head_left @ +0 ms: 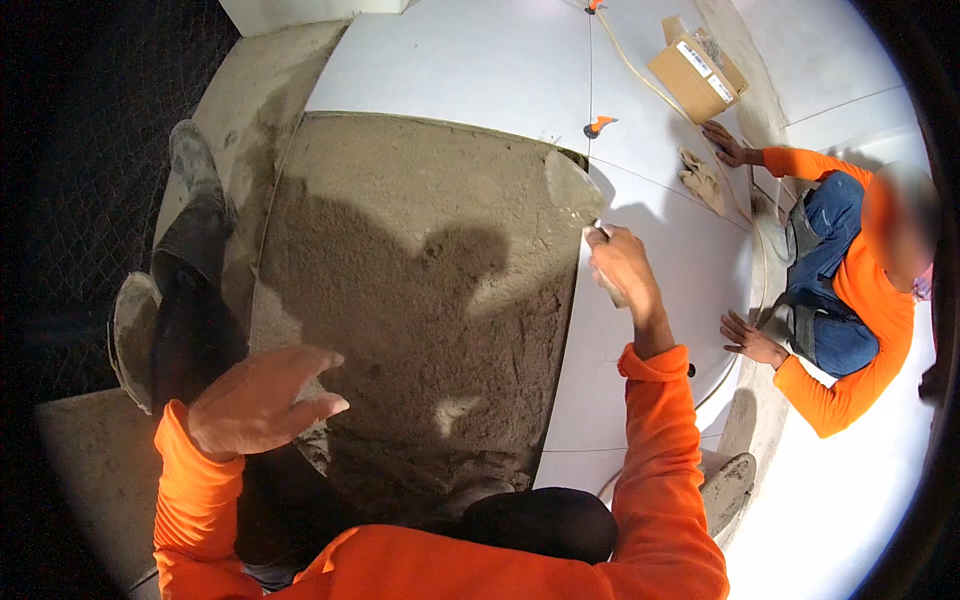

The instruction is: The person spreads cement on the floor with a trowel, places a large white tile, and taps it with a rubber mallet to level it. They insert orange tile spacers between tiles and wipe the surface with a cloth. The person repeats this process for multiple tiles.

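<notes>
My right hand (622, 266) is closed around the handle of a trowel (572, 190). The trowel's blade, smeared with grey mortar, is at the far right corner of a wet mortar bed (420, 300), beside the edges of the laid white tiles. Over the near left part of the bed hangs my left hand (268, 398), its fingers stretched out and nothing in it. The shadow of my upper body falls across the mortar, whose surface is rougher near me.
Large white tiles (450, 60) border the bed at the back and right, with an orange tile-levelling clip (600, 127) on a joint. A cardboard box (697, 80), a work glove (702, 180) and a pale cord (640, 75) lie there. At right crouches a co-worker (860, 280), hands on the tiles.
</notes>
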Motion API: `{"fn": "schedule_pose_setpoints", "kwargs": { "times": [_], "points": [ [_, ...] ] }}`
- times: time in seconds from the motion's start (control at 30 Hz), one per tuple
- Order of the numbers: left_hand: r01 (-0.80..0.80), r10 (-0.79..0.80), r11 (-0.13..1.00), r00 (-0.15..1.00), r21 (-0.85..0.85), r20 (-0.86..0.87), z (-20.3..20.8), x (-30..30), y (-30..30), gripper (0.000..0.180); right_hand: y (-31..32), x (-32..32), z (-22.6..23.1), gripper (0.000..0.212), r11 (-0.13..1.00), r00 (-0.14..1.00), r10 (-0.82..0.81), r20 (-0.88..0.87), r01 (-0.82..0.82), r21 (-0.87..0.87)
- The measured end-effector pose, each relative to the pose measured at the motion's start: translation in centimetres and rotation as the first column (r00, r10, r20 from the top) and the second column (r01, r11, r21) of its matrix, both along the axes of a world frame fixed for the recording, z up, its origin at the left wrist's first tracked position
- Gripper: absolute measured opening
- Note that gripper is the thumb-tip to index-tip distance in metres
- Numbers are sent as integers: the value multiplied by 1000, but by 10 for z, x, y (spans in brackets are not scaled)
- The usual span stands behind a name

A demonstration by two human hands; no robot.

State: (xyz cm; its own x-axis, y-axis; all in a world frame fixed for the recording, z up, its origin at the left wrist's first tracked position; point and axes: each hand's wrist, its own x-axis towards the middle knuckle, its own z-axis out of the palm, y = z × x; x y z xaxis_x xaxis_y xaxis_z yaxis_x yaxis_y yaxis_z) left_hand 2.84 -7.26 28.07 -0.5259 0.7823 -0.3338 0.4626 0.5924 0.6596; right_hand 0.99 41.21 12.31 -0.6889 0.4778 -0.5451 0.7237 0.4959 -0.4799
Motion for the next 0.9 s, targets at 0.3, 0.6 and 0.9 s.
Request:
{"fn": "schedule_pose_setpoints", "kwargs": {
  "times": [0.3,0.6,0.9],
  "points": [
    [31,-30,999,999,-37,31,2,-1,17,57,15,-42,-19,45,952,991,-112,70,127,-278],
    [14,-13,1000,998,-20,57,-1,-1,13,55,9,-44,-14,34,998,997,53,60,-55,34],
    [19,-18,1000,998,-18,60,3,1,13,52,3,-48,-46,24,339,802,596,39,-295,893]
  ]
}}
